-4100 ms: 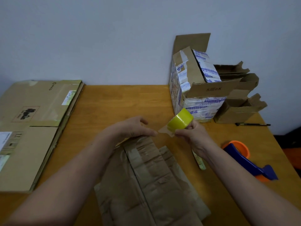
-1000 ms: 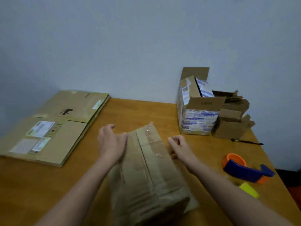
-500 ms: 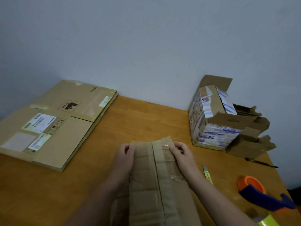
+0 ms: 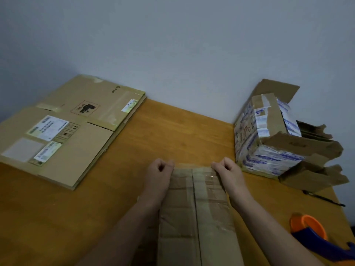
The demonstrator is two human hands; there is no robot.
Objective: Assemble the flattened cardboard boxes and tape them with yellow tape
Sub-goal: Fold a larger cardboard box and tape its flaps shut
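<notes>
A stack of flattened cardboard boxes [image 4: 63,135] lies at the far left of the wooden table [image 4: 172,131], its shipping labels facing up and its back edge against the wall.

The left forearm comes in from the bottom edge and angles up toward the middle of the table. The left hand [image 4: 158,173] is knuckles-up, its fingers curled tight under the palm and its thumb tucked against them. It grips the far left corner of the cardboard box [image 4: 196,217], and its wrist lies along the box's left side.

That box sits in the centre foreground, directly in front of the person. It is worn and creased, with a seam running lengthwise down its top face and strips of clear tape across it.

The right hand [image 4: 228,173] mirrors the left, fingers curled in and thumb pressed close, holding the far right corner. The right forearm runs back along the box's right side, so the two arms flank the box.

Just beside the right hand stands an open box [image 4: 269,139] wrapped in blue-and-white printed tape, with its flaps raised. A smaller brown box [image 4: 315,177] touches its right side. A dark pen [image 4: 324,198] lies near the table's right edge, and an orange-and-blue tape dispenser [image 4: 315,235] sits at the lower right, partly cut off by the frame.
</notes>
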